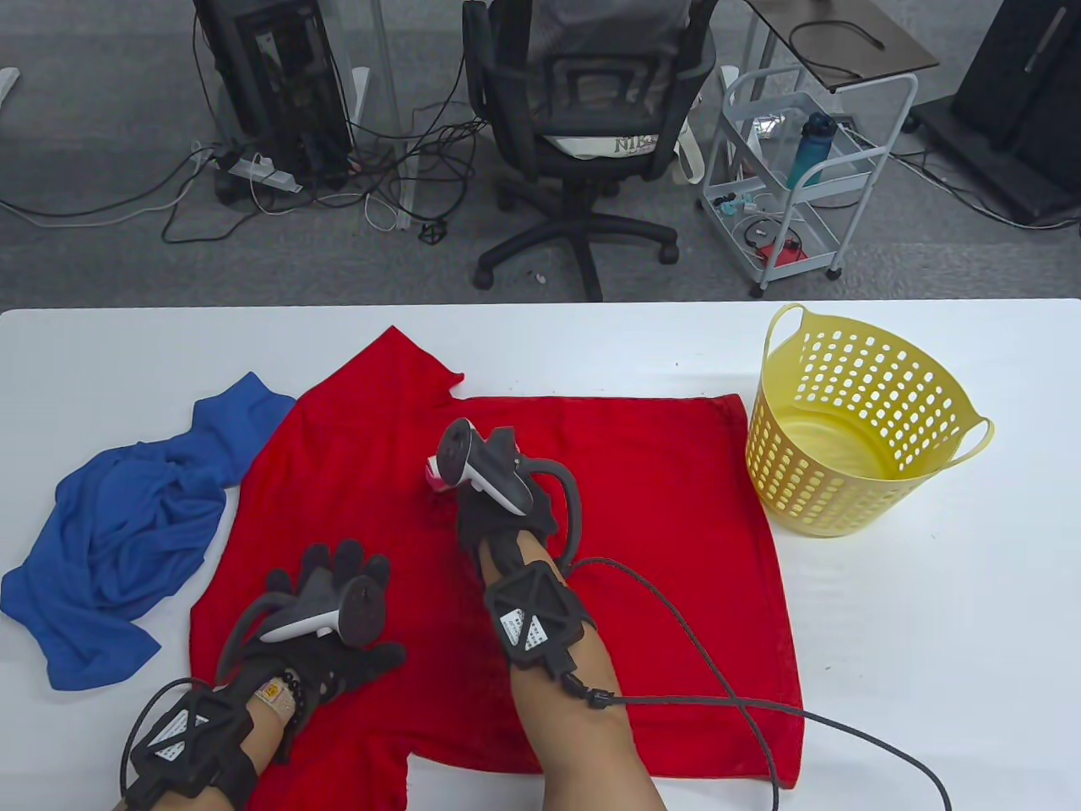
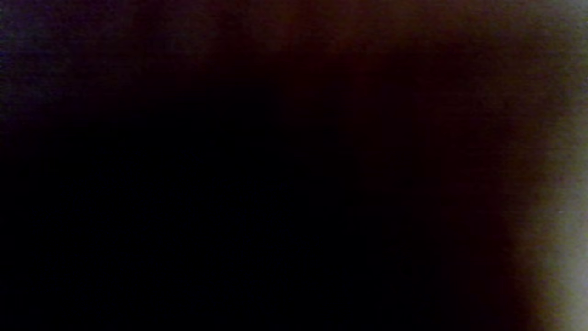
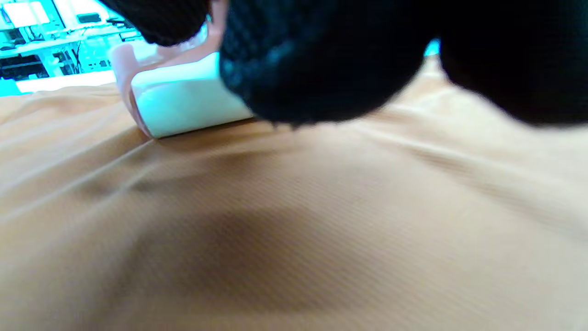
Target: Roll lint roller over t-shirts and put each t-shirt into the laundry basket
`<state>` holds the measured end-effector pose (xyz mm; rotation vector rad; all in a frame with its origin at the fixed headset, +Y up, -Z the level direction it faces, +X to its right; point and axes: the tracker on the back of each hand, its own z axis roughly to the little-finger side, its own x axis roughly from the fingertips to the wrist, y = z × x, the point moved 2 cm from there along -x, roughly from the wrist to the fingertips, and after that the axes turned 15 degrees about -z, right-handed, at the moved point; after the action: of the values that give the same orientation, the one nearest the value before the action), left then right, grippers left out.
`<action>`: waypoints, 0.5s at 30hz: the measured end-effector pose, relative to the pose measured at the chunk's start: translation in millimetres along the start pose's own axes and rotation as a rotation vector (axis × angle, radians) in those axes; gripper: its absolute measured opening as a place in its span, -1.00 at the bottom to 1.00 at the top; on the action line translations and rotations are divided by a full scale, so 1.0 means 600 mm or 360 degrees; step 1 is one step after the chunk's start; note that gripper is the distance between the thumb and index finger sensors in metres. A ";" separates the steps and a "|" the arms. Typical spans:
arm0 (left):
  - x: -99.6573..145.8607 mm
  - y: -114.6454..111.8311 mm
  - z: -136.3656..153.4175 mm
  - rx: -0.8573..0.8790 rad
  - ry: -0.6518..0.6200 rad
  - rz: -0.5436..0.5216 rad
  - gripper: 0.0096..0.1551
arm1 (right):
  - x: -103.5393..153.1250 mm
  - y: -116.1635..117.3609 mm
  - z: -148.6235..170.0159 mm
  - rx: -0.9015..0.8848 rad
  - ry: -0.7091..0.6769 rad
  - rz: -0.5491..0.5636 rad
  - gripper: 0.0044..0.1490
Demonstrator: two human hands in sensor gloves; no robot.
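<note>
A red t-shirt lies spread flat across the middle of the table. My right hand grips a lint roller whose white drum rests on the shirt; the shirt looks tan in the right wrist view. My left hand lies flat with straight fingers on the shirt's near left part. The left wrist view is almost black, pressed against fabric. A crumpled blue t-shirt lies at the table's left. The yellow laundry basket stands at the right.
The white table has bare surface at the right and along its far edge. A black cable trails from my right wrist over the shirt to the near edge. Beyond the table stand an office chair and a white cart.
</note>
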<state>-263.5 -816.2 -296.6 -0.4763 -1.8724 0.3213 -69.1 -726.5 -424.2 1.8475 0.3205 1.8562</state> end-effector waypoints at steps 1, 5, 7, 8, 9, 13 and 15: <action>0.000 0.000 0.000 0.0001 0.0000 0.0000 0.29 | 0.000 0.001 0.002 -0.0032 -0.0005 -0.0017 -0.17; 0.000 0.000 0.000 0.0002 0.0000 0.0001 0.29 | 0.027 0.009 0.009 0.0133 -0.0022 -0.0059 -0.16; 0.000 0.000 0.000 0.0004 0.0001 0.0002 0.29 | 0.049 0.012 0.017 0.0205 -0.0034 -0.0136 -0.16; 0.000 0.000 0.000 0.0003 0.0001 0.0002 0.29 | 0.065 0.013 0.026 0.0231 -0.0045 -0.0201 -0.16; 0.000 0.000 0.000 0.0002 0.0002 0.0001 0.29 | 0.076 0.015 0.032 0.0243 -0.0048 -0.0247 -0.16; 0.000 0.000 0.000 -0.0002 0.0007 -0.0001 0.29 | 0.140 0.028 0.071 0.0316 -0.0085 -0.0419 -0.16; 0.000 0.000 0.000 -0.0003 0.0009 0.0000 0.29 | 0.178 0.040 0.096 0.0350 -0.0127 -0.0444 -0.16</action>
<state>-263.8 -816.1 -296.7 -0.4783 -1.8673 0.3177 -12.2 -703.7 -317.1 1.8997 0.7394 1.6060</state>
